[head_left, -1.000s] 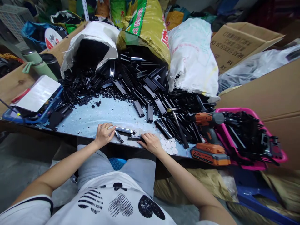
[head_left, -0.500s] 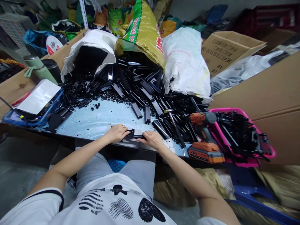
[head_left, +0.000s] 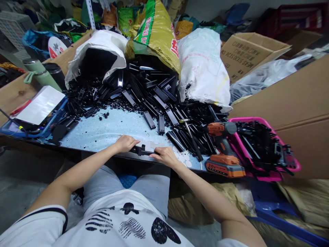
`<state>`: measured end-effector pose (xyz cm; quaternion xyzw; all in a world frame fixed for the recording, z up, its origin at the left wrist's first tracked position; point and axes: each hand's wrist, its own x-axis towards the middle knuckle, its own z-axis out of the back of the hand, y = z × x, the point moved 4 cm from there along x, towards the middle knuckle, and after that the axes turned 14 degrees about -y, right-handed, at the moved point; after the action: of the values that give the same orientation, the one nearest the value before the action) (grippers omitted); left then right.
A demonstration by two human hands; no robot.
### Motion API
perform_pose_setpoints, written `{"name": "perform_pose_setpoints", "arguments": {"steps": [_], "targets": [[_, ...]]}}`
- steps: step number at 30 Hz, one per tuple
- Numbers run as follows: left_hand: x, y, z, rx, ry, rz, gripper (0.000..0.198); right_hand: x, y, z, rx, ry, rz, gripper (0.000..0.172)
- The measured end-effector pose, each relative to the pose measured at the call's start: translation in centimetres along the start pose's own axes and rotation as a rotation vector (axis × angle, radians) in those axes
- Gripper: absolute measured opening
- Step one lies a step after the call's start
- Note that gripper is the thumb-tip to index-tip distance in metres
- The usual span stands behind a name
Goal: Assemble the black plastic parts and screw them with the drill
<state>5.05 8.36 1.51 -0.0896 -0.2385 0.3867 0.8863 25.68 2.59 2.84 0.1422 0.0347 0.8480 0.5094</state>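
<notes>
Near the front edge of the blue work table (head_left: 87,137), a long black plastic part (head_left: 147,152) spans both hands. My left hand (head_left: 125,143) is closed on its left end, and my right hand (head_left: 166,156) grips the right end with the thumb along it. A small raised black block (head_left: 141,149) shows on the part between the hands. Pale flat pieces (head_left: 147,145) lie on the table just behind it. The fingertips of both hands are partly hidden, so the exact grip cannot be made out.
Heaped black plastic parts (head_left: 136,89) spill from a yellow sack (head_left: 159,34) and white sacks (head_left: 205,65). A hammer (head_left: 190,135), an orange cordless drill (head_left: 223,151) and a pink basket (head_left: 238,147) stand right. At left are a blue tray (head_left: 48,132) and a green flask (head_left: 42,73).
The black part has tilted or turned a little, so more of its small block shows between the hands. Both hands have shifted slightly and the camera view has moved a little.
</notes>
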Motion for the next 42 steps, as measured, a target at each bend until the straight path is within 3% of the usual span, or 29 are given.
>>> {"name": "perform_pose_setpoints", "arguments": {"steps": [6, 11, 14, 20, 25, 27, 31, 35, 38, 42], "targets": [[0.4, -1.4, -0.2, 0.172, -0.223, 0.019, 0.049, 0.5, -0.1, 0.0, -0.084, -0.033, -0.042, 0.062], [-1.9, -5.1, 1.2, 0.031, -0.354, -0.274, 0.03, -0.3, -1.5, -1.4, 0.011, -0.018, -0.091, 0.061], [-3.3, -6.3, 1.7, -0.014, -0.404, -0.337, 0.026, -0.8, -2.2, -2.0, 0.083, -0.029, -0.101, 0.061], [-2.7, -4.6, 1.1, -0.005, -0.395, -0.195, 0.031, -0.6, -2.4, -2.4, -0.068, -0.126, 0.031, 0.057], [-2.6, -3.4, -1.5, 0.066, -0.255, -0.112, 0.036, -1.2, -2.7, -2.2, -0.141, -0.179, 0.106, 0.047], [-3.4, -3.8, -2.4, 0.073, -0.233, -0.099, 0.04, -1.9, -4.5, -1.0, -0.155, -0.303, -0.016, 0.04], [-4.8, -5.2, -3.4, 0.104, -0.255, -0.03, 0.047, -3.0, -10.9, 2.2, -0.302, -0.496, -0.462, 0.034], [-5.3, -6.0, -4.1, 0.138, -0.227, 0.043, 0.058, -2.0, -16.5, 3.5, -0.447, -0.323, -0.835, 0.028], [-5.5, -6.0, -4.4, 0.136, -0.215, 0.049, 0.064, -0.7, -17.8, 3.9, -0.455, -0.207, -0.913, 0.028], [-5.7, -5.9, -4.5, 0.138, -0.22, 0.037, 0.069, 0.4, -16.2, 4.8, -0.463, -0.226, -0.871, 0.035]]}}
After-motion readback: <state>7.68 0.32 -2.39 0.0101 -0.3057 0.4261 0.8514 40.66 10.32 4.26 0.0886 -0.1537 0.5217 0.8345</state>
